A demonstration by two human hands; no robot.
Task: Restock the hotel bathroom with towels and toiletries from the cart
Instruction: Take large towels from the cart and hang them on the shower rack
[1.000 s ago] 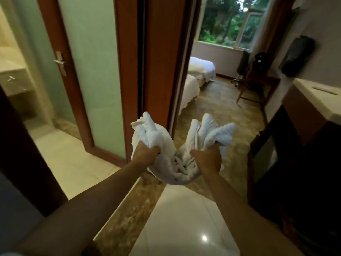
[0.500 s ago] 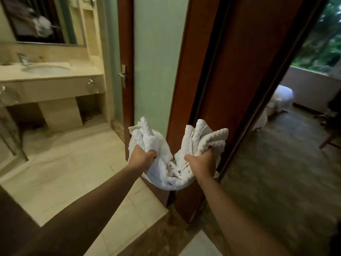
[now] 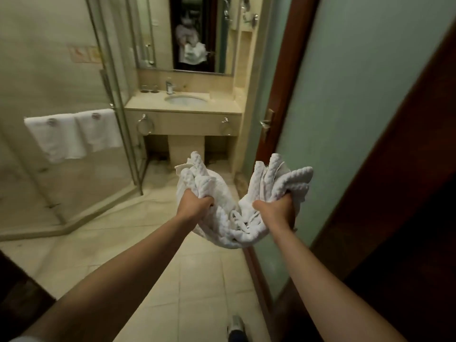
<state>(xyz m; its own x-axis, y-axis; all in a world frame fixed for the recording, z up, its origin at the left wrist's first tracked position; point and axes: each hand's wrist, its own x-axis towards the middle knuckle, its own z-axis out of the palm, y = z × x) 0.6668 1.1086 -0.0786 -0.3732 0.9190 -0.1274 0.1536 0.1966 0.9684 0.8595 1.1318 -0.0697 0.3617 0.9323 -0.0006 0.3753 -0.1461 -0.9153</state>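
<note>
- Far to the left of the hands, two white hung towels (image 3: 74,134) drape side by side on a rail behind the glass shower wall (image 3: 116,124).
- Ahead of the hands and above them in view, a beige stone worktop (image 3: 182,108) carries an oval sink (image 3: 185,99) with a tap (image 3: 169,87) behind it; two metal rings hang on its front panel.
- Above the worktop, a mirror (image 3: 187,33) shows a blurred figure with white cloth.
- The left hand (image 3: 195,207) is fisted, its fingers closed around one bunched end of the white towel (image 3: 237,225).
- The towel sags between both fists, held in the air above the pale floor tiles (image 3: 197,280), its ends sticking up past the knuckles.
- The right hand (image 3: 276,213) grips the other bunched end, fingers shut on it.
- Just right of that hand stands the frosted glass door (image 3: 345,119) in a dark wooden frame, its metal handle (image 3: 266,123) above and slightly left of the right hand.
- Below the right forearm, a shoe (image 3: 235,329) rests on the tiles.
</note>
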